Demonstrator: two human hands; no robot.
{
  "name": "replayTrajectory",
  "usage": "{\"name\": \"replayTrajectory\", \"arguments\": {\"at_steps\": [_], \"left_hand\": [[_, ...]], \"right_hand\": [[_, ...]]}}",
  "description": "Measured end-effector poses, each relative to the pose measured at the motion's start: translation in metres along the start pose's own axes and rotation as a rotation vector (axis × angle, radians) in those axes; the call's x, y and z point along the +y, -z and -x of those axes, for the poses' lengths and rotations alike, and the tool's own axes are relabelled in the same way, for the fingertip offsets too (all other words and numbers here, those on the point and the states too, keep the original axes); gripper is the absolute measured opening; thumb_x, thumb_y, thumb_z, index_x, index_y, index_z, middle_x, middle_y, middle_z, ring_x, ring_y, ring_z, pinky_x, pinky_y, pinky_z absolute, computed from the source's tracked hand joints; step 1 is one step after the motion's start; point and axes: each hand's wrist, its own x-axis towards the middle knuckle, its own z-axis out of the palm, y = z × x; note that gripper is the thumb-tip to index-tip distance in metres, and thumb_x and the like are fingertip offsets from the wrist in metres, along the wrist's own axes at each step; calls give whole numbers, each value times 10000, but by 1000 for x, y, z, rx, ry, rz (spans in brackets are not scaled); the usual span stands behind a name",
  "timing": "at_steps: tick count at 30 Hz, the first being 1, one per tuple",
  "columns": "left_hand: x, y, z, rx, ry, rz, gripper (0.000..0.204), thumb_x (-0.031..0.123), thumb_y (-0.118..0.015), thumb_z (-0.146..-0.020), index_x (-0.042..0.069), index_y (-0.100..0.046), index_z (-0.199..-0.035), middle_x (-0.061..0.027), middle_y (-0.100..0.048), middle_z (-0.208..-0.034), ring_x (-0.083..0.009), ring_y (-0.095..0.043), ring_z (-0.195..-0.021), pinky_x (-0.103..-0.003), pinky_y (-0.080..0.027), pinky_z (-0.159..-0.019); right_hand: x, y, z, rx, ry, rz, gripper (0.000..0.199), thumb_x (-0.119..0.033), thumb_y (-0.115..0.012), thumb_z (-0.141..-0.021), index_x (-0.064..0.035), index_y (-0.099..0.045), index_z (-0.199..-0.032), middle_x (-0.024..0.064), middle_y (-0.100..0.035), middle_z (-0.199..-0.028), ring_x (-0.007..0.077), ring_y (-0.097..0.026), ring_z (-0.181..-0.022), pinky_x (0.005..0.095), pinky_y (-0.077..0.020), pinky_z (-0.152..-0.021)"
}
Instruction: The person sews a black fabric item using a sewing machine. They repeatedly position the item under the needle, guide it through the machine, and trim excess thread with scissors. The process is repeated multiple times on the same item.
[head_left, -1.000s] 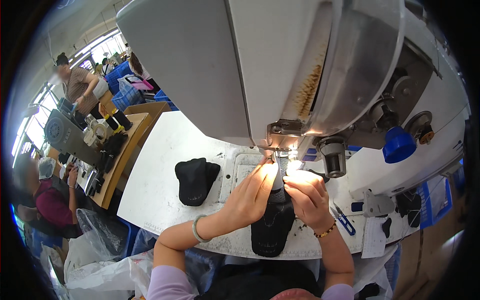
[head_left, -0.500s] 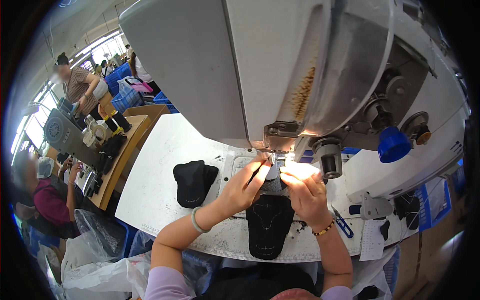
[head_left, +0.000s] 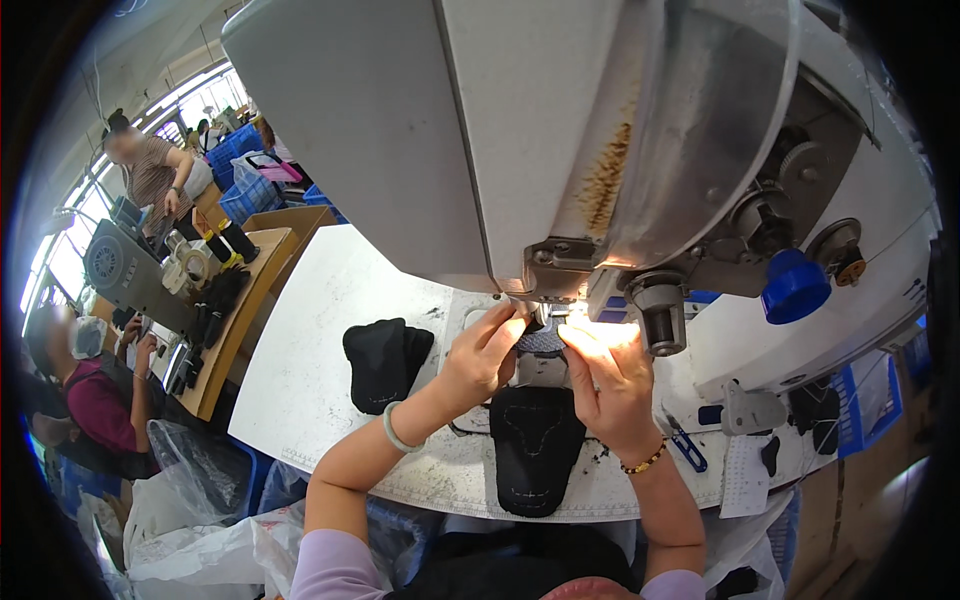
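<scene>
A black fabric piece [head_left: 533,440] with pale stitch lines lies on the white table [head_left: 310,340], its far end under the needle of a large grey sewing machine [head_left: 560,140]. My left hand [head_left: 482,357] pinches the fabric's left edge at the presser foot. On the right side, my right hand [head_left: 607,385] presses the same end, lit by the machine's lamp. The needle itself is hidden between my fingers.
A stack of black fabric pieces [head_left: 383,362] lies left of my hands. Blue-handled snips [head_left: 686,445] rest to the right. A blue knob [head_left: 795,285] sticks out of the machine. Other people work at a wooden bench [head_left: 235,300] at the left; plastic bags [head_left: 190,500] sit below.
The black piece has been drawn toward me and now lies flatter, showing its stitched outline. Both hands stayed at the needle.
</scene>
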Motion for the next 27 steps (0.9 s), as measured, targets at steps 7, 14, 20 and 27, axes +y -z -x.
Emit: {"name": "replayTrajectory", "arguments": {"at_steps": [7,14,20,27], "left_hand": [[-11,4,-8,110,-61,75,288,-179,-607,-665,-46,-621,-920,-209,-651,-976,-303,-666,-862,-303,-544,-743],[-13,28,-14,-134,-117,-14,389,-111,-596,-642,21,-626,-1007,-144,-625,-1105,-290,-620,-1016,-345,-544,-849],[5,43,-26,-262,-108,-128,425,-114,-591,-658,35,-612,-1056,-112,-624,-1077,-278,-612,-1040,-329,-545,-854],[22,47,-25,-332,-205,-274,332,-15,-577,-728,-71,-562,-1055,-185,-582,-1086,-297,-581,-1084,-314,-515,-880]], "right_hand": [[-4,-2,0,19,40,54,233,-61,-703,-765,-80,-665,-994,39,-626,-1010,218,-570,-920,337,-418,-835],[0,-1,-2,26,31,8,272,-103,-705,-780,-138,-669,-1048,-7,-625,-965,212,-542,-875,341,-386,-813],[0,-4,1,45,23,17,278,-103,-705,-785,-132,-664,-1058,-6,-624,-985,198,-548,-874,339,-384,-815],[-1,-5,2,68,20,33,280,-111,-713,-784,-125,-665,-1059,-9,-622,-962,169,-554,-850,338,-380,-824]]}}
